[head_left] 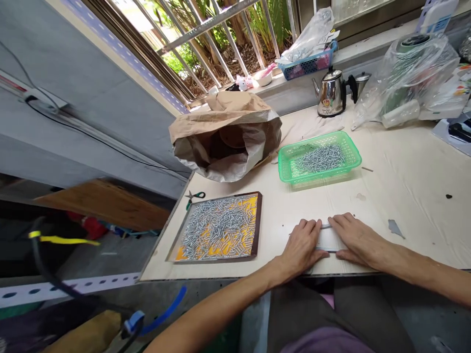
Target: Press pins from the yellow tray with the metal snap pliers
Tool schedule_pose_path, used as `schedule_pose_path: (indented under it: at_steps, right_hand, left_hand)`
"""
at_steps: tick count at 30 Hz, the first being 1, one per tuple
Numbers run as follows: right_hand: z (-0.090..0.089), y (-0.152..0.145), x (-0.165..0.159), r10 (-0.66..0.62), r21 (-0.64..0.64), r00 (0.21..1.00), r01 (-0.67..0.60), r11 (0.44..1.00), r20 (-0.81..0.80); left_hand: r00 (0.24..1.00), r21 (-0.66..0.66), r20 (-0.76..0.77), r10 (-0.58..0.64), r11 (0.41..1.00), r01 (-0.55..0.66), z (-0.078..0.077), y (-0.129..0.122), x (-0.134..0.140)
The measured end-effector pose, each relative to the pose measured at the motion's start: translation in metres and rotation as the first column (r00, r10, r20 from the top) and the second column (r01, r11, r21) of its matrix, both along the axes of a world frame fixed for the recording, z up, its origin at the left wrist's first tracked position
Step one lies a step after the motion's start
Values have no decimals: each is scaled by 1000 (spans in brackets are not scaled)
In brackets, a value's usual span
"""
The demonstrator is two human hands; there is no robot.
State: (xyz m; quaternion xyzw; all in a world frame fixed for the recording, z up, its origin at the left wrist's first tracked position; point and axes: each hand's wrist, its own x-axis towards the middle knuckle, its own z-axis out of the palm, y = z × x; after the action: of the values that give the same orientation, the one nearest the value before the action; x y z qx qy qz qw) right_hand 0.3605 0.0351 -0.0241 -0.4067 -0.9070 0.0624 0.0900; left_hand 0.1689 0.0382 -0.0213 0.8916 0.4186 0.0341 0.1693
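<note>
Two hands, the left hand (303, 245) and the right hand (355, 240), grip a flat pale piece (327, 239) at its opposite ends, thumbs along the near side and fingers along the far one (its material, I cannot tell). It is at the front edge of the counter (412, 196). Left of it, a shallow tray (258, 220) carries small metal pieces (221, 225), scissors (191, 196) at its far left corner; beyond, a green basket (319, 177) holds similar ones.
</note>
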Motion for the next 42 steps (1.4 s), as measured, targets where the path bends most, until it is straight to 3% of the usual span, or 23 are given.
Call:
schedule_pose_path:
  at_steps: [9,13,17,20,25,30,33,35,38,42]
  right_hand:
    - [-2,4,-4,28,70,997,-23,997,-68]
    - [-3,13,-1,19,24,998,-17,1000,-54]
    - [-5,31,12,32,-47,998,-35,998,-60]
    - [-9,46,21,92,-87,992,-99,991,-80]
    - [-9,66,13,78,-44,997,-78,996,6]
    - [18,74,-14,-34,12,994,33,999,103]
    - [33,60,-44,162,2,984,-163,987,80]
    - [34,46,-67,342,3,937,-343,939,68]
    - [19,30,-94,469,80,880,-474,877,73]
    - [-9,32,-104,504,160,864,-497,853,-6]
  left_hand:
    - [997,49,-14,71,996,-71,-5,2,5]
    - [996,105,1,88,991,-88,-10,-1,7]
    - [980,232,85,177,953,-193,-21,-22,13]
    - [978,274,154,142,945,-180,-28,-45,21]
    - [958,184,271,89,973,-142,-32,-67,31]
    - [926,83,345,152,978,-191,-26,-67,33]
    - [923,43,360,136,986,-162,-25,-65,33]
    - [928,30,353,116,990,-135,-29,-65,34]
    - [942,40,331,56,996,-74,-41,-65,35]
    - [959,11,279,53,998,-58,-63,-63,38]
